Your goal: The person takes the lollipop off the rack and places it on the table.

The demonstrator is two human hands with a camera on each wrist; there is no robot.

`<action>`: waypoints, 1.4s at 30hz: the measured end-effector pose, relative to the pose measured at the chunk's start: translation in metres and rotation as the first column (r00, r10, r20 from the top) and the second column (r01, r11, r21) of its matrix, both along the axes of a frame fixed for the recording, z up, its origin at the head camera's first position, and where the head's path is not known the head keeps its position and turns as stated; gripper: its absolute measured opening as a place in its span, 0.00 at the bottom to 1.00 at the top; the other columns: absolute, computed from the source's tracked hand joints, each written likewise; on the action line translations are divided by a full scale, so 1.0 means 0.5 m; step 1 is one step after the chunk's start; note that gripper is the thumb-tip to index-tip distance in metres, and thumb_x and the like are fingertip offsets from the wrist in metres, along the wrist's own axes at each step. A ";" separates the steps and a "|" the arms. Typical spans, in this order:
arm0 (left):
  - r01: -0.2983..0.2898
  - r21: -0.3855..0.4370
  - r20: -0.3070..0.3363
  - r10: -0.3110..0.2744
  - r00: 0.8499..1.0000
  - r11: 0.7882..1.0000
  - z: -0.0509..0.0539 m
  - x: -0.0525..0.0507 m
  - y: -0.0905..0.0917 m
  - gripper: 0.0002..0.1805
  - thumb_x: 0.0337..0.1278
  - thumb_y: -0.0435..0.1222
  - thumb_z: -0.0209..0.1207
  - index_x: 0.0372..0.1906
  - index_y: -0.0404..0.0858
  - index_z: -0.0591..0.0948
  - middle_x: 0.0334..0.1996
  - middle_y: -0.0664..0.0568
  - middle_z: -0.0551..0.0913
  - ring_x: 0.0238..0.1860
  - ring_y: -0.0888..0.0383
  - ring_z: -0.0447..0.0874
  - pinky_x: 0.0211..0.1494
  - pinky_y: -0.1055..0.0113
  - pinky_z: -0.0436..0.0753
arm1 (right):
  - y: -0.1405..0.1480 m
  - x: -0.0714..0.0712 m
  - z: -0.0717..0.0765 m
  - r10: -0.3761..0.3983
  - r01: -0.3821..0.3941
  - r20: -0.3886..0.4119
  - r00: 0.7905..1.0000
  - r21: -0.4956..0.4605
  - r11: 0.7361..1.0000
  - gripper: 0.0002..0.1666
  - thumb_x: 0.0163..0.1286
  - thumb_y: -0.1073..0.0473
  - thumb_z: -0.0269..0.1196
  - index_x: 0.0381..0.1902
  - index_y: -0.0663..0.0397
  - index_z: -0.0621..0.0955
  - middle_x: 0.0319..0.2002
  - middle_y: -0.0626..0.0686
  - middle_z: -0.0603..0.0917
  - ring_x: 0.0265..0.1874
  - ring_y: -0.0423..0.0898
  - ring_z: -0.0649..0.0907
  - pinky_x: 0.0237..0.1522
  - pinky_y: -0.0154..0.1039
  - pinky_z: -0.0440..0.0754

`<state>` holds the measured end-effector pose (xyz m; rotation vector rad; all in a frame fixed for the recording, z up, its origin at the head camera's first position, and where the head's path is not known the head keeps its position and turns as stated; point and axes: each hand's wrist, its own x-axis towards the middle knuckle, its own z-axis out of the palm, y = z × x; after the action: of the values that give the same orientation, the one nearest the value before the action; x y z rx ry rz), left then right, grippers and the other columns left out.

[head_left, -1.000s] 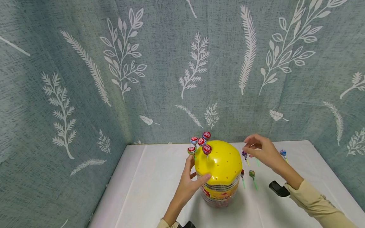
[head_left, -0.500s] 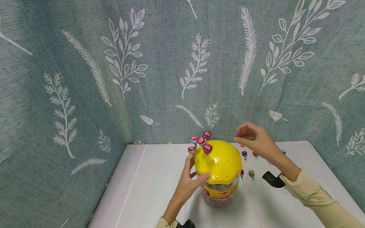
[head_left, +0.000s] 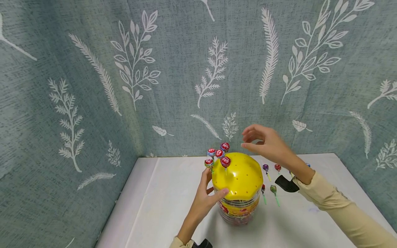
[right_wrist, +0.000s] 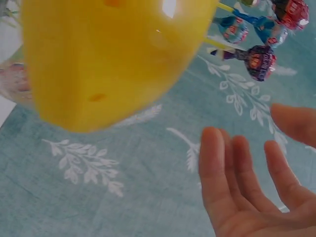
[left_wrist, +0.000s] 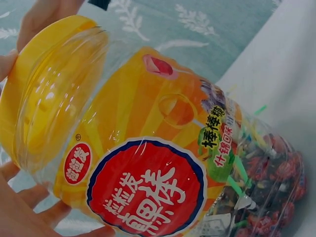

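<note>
A clear plastic candy jar point(head_left: 238, 210) with a domed yellow lid point(head_left: 243, 175) stands upright on the table. Its label is yellow and red, and wrapped lollipops point(left_wrist: 269, 182) show through its wall in the left wrist view. Small holes dot the lid, and several lollipops point(head_left: 225, 162) stand in it by their sticks, at the back left. My left hand point(head_left: 204, 198) holds the jar by its left side, thumb on the lid's front edge. My right hand point(head_left: 265, 143) hovers behind and right of the lid, fingers loosely bent, holding nothing and apart from the lollipops.
Right of the jar, several loose lollipops lie on the white table point(head_left: 167, 193), among them a purple one point(head_left: 265, 167), a red one point(head_left: 277, 167) and a green one point(head_left: 273, 189). A leaf-patterned grey-green curtain point(head_left: 176, 86) rises behind and at the sides.
My right hand has left the spot over the loose lollipops, moving left and up towards the jar's lid. The loose lollipops there stayed in place. My left hand keeps its hold.
</note>
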<state>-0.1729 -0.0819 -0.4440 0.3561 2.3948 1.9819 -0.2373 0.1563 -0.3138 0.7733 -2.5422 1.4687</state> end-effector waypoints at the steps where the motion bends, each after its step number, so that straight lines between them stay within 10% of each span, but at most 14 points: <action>1: 0.001 -0.001 -0.001 -0.001 1.000 1.000 0.000 0.000 0.000 0.44 0.51 0.51 0.64 0.71 0.51 0.55 0.69 0.51 0.59 0.69 0.48 0.56 0.61 0.45 0.67 | -0.004 -0.003 0.003 0.005 -0.005 -0.003 1.000 0.018 1.000 0.18 0.62 0.56 0.66 0.48 0.52 0.76 0.41 0.52 0.81 0.41 0.46 0.81 0.44 0.47 0.80; 15: 0.003 0.016 0.012 -0.003 1.000 1.000 -0.003 0.001 -0.003 0.43 0.52 0.51 0.63 0.71 0.54 0.55 0.68 0.52 0.60 0.69 0.49 0.56 0.62 0.44 0.66 | -0.050 -0.034 0.034 0.168 -0.175 0.050 0.985 0.209 0.962 0.21 0.62 0.56 0.67 0.51 0.54 0.76 0.45 0.55 0.81 0.42 0.50 0.82 0.42 0.47 0.81; 31: 0.000 0.024 0.035 -0.001 0.999 1.000 0.001 0.001 -0.004 0.43 0.52 0.51 0.64 0.70 0.56 0.55 0.68 0.52 0.61 0.69 0.51 0.57 0.62 0.45 0.67 | -0.088 -0.033 0.045 0.361 -0.362 0.042 0.932 0.172 0.916 0.15 0.59 0.70 0.65 0.45 0.56 0.79 0.42 0.52 0.82 0.40 0.48 0.82 0.42 0.41 0.82; 42: -0.012 0.017 0.034 0.011 0.999 1.000 -0.001 0.002 -0.001 0.44 0.51 0.52 0.64 0.71 0.54 0.55 0.68 0.50 0.61 0.69 0.49 0.57 0.61 0.45 0.67 | -0.081 -0.031 0.036 0.297 -0.293 -0.031 0.954 0.099 0.951 0.14 0.58 0.70 0.66 0.43 0.56 0.81 0.43 0.54 0.82 0.39 0.48 0.83 0.44 0.45 0.82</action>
<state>-0.1721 -0.0825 -0.4443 0.3070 2.3659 1.9977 -0.2527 0.1155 -0.2960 1.2332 -2.5626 1.3945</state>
